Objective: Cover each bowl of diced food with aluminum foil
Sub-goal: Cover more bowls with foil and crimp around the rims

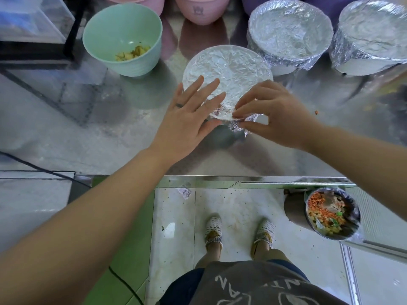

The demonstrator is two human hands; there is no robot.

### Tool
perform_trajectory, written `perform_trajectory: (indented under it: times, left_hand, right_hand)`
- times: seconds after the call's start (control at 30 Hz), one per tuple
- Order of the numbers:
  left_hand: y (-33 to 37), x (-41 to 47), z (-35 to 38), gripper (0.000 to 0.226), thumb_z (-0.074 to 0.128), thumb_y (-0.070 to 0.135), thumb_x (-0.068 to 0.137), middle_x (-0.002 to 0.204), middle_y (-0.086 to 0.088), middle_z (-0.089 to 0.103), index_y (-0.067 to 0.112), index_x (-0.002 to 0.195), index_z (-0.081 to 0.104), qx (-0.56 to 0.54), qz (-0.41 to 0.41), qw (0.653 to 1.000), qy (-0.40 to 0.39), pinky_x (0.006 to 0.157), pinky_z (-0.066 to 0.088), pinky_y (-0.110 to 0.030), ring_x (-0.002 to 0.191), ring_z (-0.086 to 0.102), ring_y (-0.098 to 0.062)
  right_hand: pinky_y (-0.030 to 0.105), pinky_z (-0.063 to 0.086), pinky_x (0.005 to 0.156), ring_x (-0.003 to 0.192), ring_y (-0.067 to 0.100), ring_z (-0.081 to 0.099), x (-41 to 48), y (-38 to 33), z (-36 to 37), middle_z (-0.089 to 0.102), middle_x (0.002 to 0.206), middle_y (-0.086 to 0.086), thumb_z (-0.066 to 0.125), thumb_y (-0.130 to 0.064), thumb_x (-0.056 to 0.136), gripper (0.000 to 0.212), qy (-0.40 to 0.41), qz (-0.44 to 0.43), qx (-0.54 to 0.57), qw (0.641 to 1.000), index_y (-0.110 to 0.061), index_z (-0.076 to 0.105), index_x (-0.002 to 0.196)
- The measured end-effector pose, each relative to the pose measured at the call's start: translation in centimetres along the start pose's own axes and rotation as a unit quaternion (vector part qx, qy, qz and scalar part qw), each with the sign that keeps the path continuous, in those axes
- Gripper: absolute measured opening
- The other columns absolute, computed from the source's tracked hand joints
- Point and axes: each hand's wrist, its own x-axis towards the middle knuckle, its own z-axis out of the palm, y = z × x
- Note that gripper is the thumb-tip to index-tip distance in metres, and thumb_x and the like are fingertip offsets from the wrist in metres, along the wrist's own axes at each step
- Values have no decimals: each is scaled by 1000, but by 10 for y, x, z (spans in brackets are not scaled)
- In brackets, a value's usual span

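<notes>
Steel counter (77, 133): left hand (187, 115) flat, grip wide, on the foil-covered bowl (231, 67) (green bowl (123, 38) beside it); right hand (277, 115) pinches its foil edge (239, 123).

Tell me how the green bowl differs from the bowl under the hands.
The green bowl is uncovered, its diced food showing; the middle bowl is covered with foil, contents hidden. The green bowl stands untouched at the left; the middle bowl has the left hand flat on it and the right hand pinching its foil edge. Both sit on the counter.
</notes>
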Motion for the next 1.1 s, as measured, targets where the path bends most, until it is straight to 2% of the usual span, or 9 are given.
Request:
perform_trajectory:
  times: [0.1, 0.27, 0.5, 0.8, 0.97, 1.1]
  left_hand:
    - [0, -1, 5, 46, 39, 41, 109, 152, -7, 50, 14, 142, 56, 14, 6, 1000, 5, 119, 24, -62, 145, 38, -35]
    - [-1, -1, 12, 40, 44, 36, 109, 148, -5, 55, 13, 138, 60, 23, 15, 999, 30, 116, 28, -64, 142, 44, -35]
    - [2, 0, 14, 40, 49, 36, 107, 145, -4, 57, 12, 136, 63, 26, 9, 998, 54, 117, 27, -62, 139, 48, -32]
    - [4, 0, 12, 41, 50, 37, 107, 146, -3, 57, 13, 137, 63, 19, 4, 998, 57, 117, 29, -62, 140, 48, -30]
    - [3, -1, 10, 47, 49, 44, 106, 148, -3, 54, 13, 139, 60, 20, 8, 999, 42, 117, 27, -62, 142, 45, -30]
    - [1, 0, 12, 43, 49, 39, 106, 147, -3, 56, 14, 139, 61, 26, 8, 998, 52, 116, 30, -61, 140, 47, -31]
  right_hand:
    - [43, 50, 85, 91, 30, 61, 1, -1, 5, 72, 97, 3, 71, -26, 91, 17, 26, -4, 20, 999, -13, 80, 95]
    - [43, 50, 80, 86, 32, 61, 2, -1, 17, 71, 91, 6, 76, -21, 88, 13, 62, 6, 30, 998, -8, 78, 87]
    - [45, 50, 77, 82, 32, 60, 5, -6, 26, 70, 86, 5, 74, -29, 89, 24, 102, 23, 30, 994, -8, 74, 78]
    - [49, 48, 79, 82, 32, 59, 7, -9, 31, 68, 83, 2, 75, -28, 84, 22, 117, 44, 20, 992, -11, 69, 73]
    - [47, 46, 82, 84, 31, 59, 6, -13, 36, 68, 83, 1, 76, -20, 78, 15, 134, 53, 11, 989, -12, 66, 71]
    - [46, 45, 82, 84, 31, 59, 7, -14, 37, 68, 82, 1, 76, -16, 77, 14, 146, 52, 4, 988, -12, 65, 70]
